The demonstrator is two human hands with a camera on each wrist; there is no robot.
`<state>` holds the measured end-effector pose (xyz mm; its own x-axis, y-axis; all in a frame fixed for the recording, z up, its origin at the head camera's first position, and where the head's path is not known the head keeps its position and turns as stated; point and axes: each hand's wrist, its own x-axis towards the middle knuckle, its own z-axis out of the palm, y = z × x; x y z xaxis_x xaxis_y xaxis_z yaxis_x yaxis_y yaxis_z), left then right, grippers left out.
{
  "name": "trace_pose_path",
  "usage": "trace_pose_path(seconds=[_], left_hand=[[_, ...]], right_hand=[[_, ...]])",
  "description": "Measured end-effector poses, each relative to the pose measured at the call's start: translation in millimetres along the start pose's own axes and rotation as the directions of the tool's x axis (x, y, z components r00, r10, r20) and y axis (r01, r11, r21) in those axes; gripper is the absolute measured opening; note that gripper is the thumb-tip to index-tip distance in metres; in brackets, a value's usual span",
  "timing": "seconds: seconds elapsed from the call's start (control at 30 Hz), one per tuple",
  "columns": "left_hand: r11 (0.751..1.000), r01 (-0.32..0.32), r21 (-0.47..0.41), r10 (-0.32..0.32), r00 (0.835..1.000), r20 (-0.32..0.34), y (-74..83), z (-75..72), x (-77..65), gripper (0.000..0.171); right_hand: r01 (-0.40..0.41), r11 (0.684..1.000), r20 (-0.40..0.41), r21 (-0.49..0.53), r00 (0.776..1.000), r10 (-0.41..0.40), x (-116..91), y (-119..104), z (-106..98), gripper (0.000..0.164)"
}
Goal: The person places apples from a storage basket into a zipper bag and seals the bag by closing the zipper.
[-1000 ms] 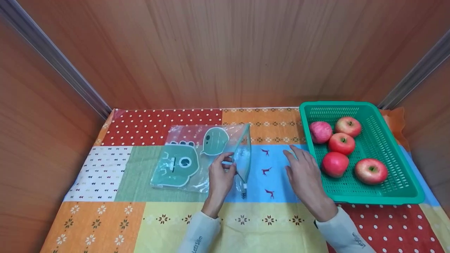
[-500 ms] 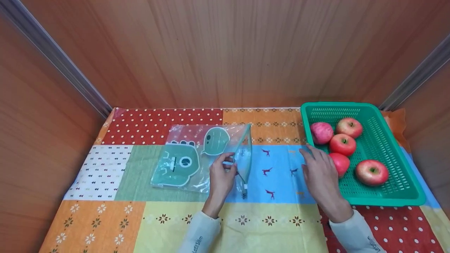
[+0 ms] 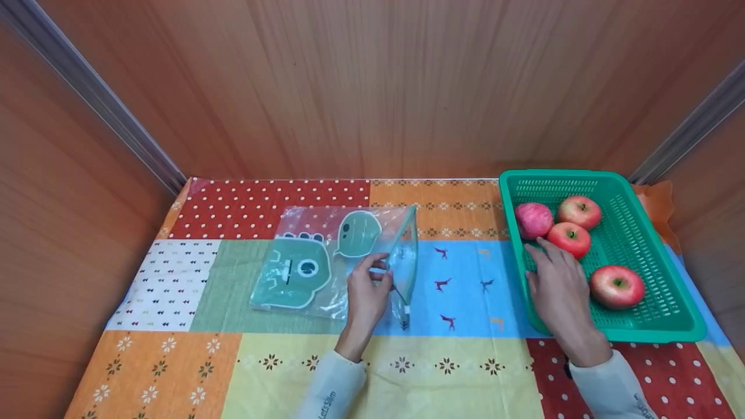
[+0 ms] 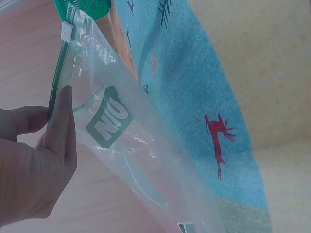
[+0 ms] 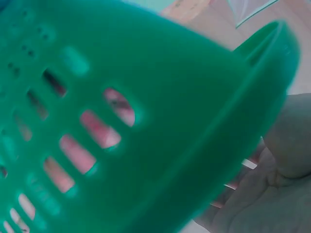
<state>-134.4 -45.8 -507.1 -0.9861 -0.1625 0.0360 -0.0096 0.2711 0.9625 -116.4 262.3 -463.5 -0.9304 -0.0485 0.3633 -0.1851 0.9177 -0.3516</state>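
A clear zip bag (image 3: 337, 291) with green cartoon print lies flat on the cloth, its mouth parted at the right end. My left hand (image 3: 368, 294) pinches one edge of that mouth; in the left wrist view the green zip strip passes between thumb and fingers, below a white slider (image 4: 66, 31). My right hand (image 3: 561, 291) is over the left side of a green basket (image 3: 652, 336), fingers spread loosely above an apple that it hides. Close to its fingertips is a red apple (image 3: 570, 240). In the right wrist view the basket wall covers most of the fingers.
Other fruit in the basket: a pinkish apple in a net-like skin (image 3: 534, 220), an apple at the back (image 3: 580, 212) and one at the front right (image 3: 618, 287). A patchwork cloth (image 3: 454, 378) covers the table. Wooden panels (image 3: 372, 87) enclose the back and sides.
My right hand has moved right, from the cloth beside the basket to over its apples, covering the front-left one. The left hand has kept its pinch on the bag's edge.
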Motion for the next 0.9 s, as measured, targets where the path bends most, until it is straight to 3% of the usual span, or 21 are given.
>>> trace_pose_path(seconds=[0.63,0.9], left_hand=[[1.0,-0.02,-0.006,0.02,1.0,-0.002,-2.2,-0.4,-0.1,0.029],[1.0,0.012,0.017,-0.012,1.0,0.001,-3.1,-0.9,-0.7,0.029]], right_hand=[[-0.012,0.997,0.152,-0.078,0.988,0.024,9.3,37.1,-20.1,0.061],[0.014,0.992,0.221,-0.128,0.975,0.015,16.3,43.3,-24.6,0.063]])
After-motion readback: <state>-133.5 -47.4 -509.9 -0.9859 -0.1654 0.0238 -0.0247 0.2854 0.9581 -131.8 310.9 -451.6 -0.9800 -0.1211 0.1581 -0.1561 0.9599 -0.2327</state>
